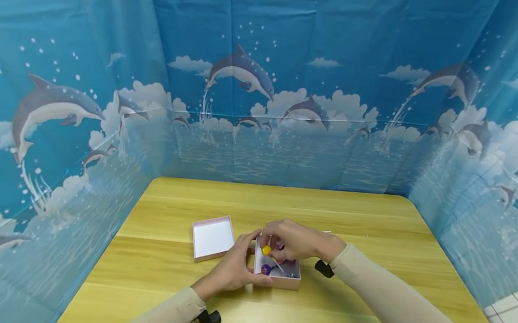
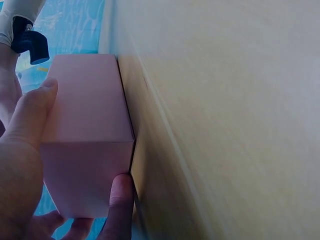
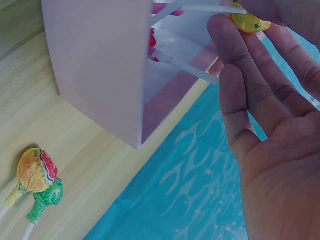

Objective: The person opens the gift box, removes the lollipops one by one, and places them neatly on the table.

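A pink box (image 1: 286,284) with a white inside stands on the table, with several wrapped lollipops in it, among them a purple one (image 1: 266,269). My left hand (image 1: 234,268) grips the box from its left side. In the left wrist view, the thumb (image 2: 37,107) lies along one pink wall and the other fingers wrap another. Over the box's opening, my right hand (image 1: 294,238) pinches a yellow lollipop (image 1: 266,250), its white stick slanting down to the right. The right wrist view shows its yellow wrapper (image 3: 248,23) at the fingertips.
A shallow white-lined lid (image 1: 213,236) lies left of the box. An orange-yellow lollipop (image 3: 35,170) and a green lollipop (image 3: 50,194) lie on the wooden table (image 1: 175,297) beside the box. A blue dolphin-print curtain (image 1: 260,151) surrounds the table on three sides.
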A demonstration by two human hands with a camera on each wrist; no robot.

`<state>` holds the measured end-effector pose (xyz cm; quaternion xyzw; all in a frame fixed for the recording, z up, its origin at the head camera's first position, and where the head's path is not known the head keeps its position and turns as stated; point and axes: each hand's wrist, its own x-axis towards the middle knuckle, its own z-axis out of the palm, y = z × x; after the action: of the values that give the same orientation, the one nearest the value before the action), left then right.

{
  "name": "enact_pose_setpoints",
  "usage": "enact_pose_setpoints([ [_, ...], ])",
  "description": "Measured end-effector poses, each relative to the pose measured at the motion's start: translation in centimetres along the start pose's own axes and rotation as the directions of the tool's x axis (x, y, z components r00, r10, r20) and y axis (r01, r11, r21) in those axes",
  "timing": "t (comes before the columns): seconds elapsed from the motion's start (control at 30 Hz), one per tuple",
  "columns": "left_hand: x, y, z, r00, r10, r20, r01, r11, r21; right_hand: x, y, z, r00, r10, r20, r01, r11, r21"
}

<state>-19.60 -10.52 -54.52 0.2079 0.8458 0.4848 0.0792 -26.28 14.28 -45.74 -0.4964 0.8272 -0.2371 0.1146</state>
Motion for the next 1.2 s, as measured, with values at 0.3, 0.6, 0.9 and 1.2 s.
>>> enact_pose_setpoints([
  [0.3,-0.2,-0.1,0.3,1.0,-0.026,0.006,0.026,0.998,0.051,-0.2,-0.2,-0.2,0.998,-0.024,-0.061,0.029,0.997,0.073],
  [0.6,-0.2,0.2,0.0,1.0,-0.013,0.004,0.013,0.998,0.058,-0.6,0.4,-0.6,0.992,0.033,-0.123,-0.008,0.979,0.201],
  [0.9,-0.1,0.1,0.1,1.0,-0.016,-0.021,0.017,0.997,0.079,-1.9,0.8,-1.6,0.978,0.073,-0.194,-0.026,0.972,0.232],
  [1.2,0.0,0.2,0.2,1.0,-0.025,-0.007,0.026,0.997,0.073,-4.5,1.5,-2.0,0.96,0.111,-0.257,-0.03,0.953,0.302],
])
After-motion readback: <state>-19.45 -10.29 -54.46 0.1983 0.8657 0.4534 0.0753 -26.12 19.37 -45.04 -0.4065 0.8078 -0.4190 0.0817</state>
